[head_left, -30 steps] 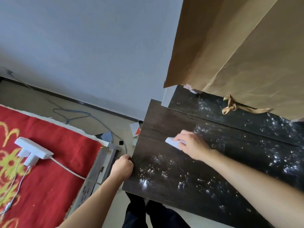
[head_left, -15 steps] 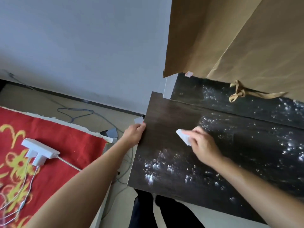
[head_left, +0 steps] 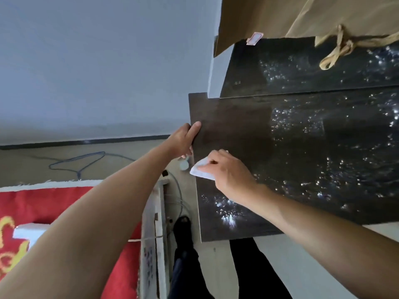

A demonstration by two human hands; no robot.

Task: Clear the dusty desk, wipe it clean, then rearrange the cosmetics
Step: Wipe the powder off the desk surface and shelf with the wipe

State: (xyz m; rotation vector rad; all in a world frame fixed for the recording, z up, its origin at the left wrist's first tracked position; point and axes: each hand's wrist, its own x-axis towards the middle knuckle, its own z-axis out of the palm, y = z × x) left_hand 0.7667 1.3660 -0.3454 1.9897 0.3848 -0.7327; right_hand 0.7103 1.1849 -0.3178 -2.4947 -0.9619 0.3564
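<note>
Head view. Gripping the left edge of the dark desk (head_left: 237,126) with the left hand (head_left: 182,140): thumb flat on top, fingers curled underneath. Pinching a folded white wipe (head_left: 199,171) in the right hand (head_left: 228,171), fingers bunched around it, pressed onto the desk just inside that same edge, near the left hand but apart from it. Over the desk's right and near parts, white dust (head_left: 228,219) in glinting specks; around the wipe, a cleaner dark patch. At the back of the desk, a brown paper bag (head_left: 269,16) with a twisted handle (head_left: 336,50) and a small red-bordered label (head_left: 254,38), its writing too small to read. On the floor to the left, a red rug (head_left: 54,201) and a blue cable (head_left: 82,160).
</note>
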